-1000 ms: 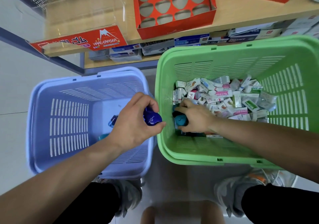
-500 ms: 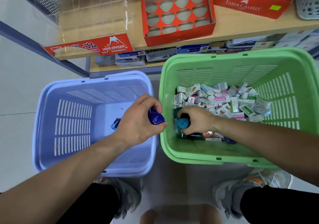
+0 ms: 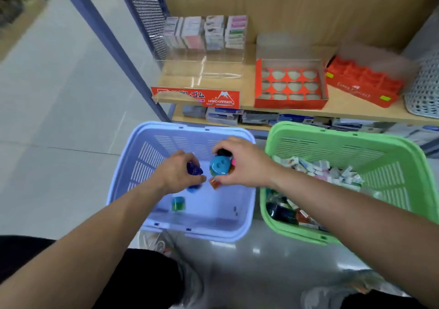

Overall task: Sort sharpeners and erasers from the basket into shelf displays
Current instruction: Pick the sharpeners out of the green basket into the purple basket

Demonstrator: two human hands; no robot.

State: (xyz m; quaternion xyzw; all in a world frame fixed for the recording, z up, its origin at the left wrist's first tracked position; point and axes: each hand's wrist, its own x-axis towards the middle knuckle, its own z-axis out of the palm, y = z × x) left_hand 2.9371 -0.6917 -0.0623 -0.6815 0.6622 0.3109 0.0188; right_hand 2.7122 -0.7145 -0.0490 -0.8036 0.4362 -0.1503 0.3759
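Over the lilac basket [image 3: 133, 173], my left hand [image 3: 177, 174] grips a dark blue sharpener [image 3: 194, 169]. Beside it my right hand [image 3: 242, 164] holds a bunch of sharpeners with a teal round sharpener [image 3: 219, 167] in front; black and pink ones show behind it. A green sharpener [image 3: 178, 203], a blue one [image 3: 193, 188] and an orange one [image 3: 215, 183] lie on the lilac basket's floor. The green basket [image 3: 392, 166] on the right holds a heap of boxed erasers [image 3: 318, 169] and some dark sharpeners [image 3: 283, 211].
On the wooden shelf [image 3: 344, 109] stand a clear eraser display [image 3: 199, 75] with a red front label, a red tray with heart-shaped holes [image 3: 289, 82], a red compartment box [image 3: 363, 85] and a grey mesh bin [image 3: 425, 90]. Below are boxed goods. My shoes stand on the tiled floor.
My right hand has left the green basket with the teal sharpener and others and moved over the lilac basket. My left hand moved further over it too. The view has tilted up.
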